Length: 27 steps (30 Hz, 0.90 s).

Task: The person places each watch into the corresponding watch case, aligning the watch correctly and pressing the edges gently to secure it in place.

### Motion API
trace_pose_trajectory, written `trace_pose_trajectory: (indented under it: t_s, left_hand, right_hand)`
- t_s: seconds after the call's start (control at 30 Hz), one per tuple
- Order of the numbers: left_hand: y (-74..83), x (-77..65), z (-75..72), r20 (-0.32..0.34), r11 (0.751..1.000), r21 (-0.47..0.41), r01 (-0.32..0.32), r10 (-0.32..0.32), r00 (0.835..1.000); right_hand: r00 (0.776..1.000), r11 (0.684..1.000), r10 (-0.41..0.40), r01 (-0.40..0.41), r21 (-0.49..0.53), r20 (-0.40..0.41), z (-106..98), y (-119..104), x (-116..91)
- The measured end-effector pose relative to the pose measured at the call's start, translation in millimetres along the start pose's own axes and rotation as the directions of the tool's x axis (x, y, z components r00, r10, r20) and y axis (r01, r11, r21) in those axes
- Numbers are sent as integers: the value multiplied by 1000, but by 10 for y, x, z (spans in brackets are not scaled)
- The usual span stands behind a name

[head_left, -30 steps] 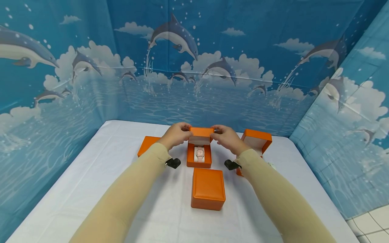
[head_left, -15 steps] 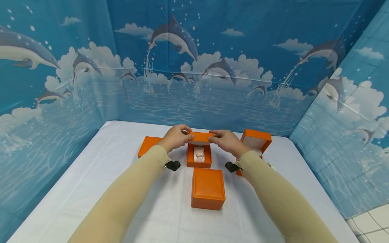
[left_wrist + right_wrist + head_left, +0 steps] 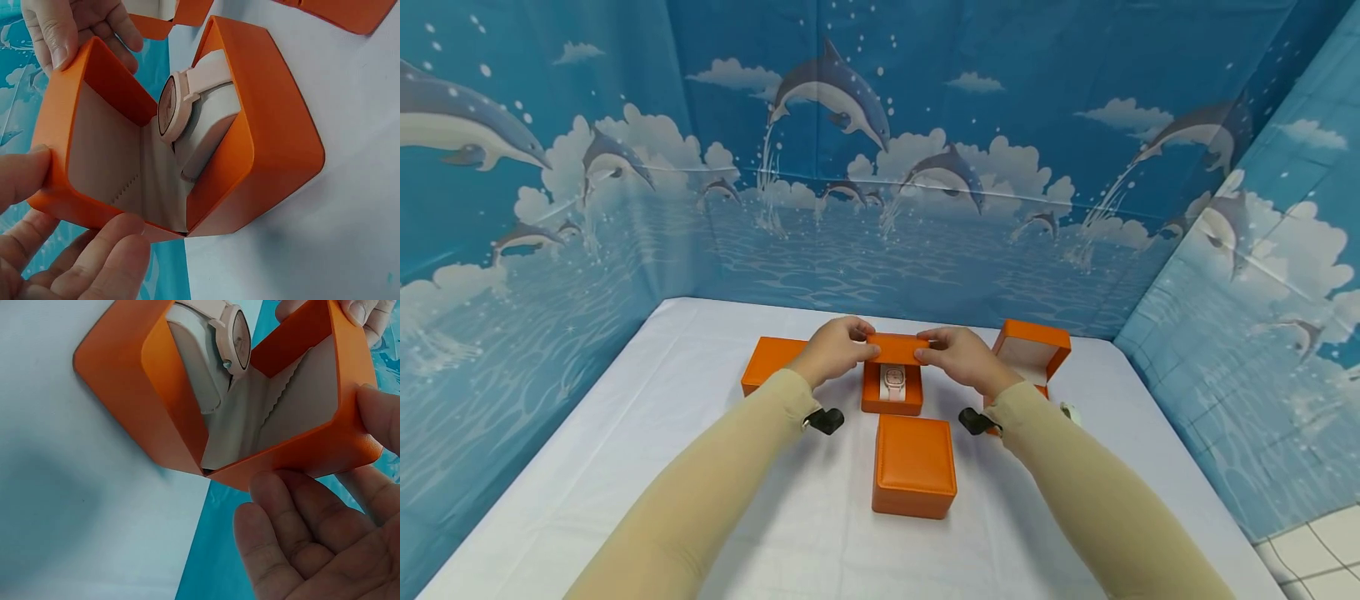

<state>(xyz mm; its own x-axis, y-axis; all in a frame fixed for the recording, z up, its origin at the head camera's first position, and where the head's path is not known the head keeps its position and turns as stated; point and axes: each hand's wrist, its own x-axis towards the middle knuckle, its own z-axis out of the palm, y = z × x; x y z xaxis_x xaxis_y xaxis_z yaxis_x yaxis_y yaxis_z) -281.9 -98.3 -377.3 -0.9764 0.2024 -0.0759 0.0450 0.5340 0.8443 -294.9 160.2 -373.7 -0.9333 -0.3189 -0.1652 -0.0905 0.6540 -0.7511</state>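
Observation:
An orange watch box [image 3: 891, 407] stands on the white table with its lid [image 3: 898, 348] partly raised and tilted forward. Inside, a pale pink watch [image 3: 894, 379] is wrapped around a light cushion; the left wrist view shows the watch [image 3: 176, 107] from the side. My left hand [image 3: 831, 350] pinches the lid's left corner, thumb on the front edge and fingers behind and along the side. At the opposite corner my right hand [image 3: 964, 358] holds the lid the same way. In the right wrist view, fingertips of the right hand [image 3: 319, 531] touch the lid's side.
In front sits a closed orange box [image 3: 914, 462]. Another orange box [image 3: 766, 360] lies at the left, partly behind the left arm. An opened orange box [image 3: 1033, 346] is at the right, partly hidden by the right forearm. A dolphin-print curtain [image 3: 880, 242] borders the white table [image 3: 805, 525].
Both hands have come down and toward me with the lid, tipping it from nearly upright to further over the watch. The other boxes have stayed put.

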Motion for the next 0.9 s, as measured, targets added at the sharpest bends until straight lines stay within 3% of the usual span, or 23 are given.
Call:
trace_pose_trajectory:
  t_s: [0.9]
  left_hand:
    - [-154, -149, 158, -49, 998, 63, -23, 26, 998]
  right_hand:
    - [1000, 1000, -2, 3, 23, -25, 205, 112, -122]
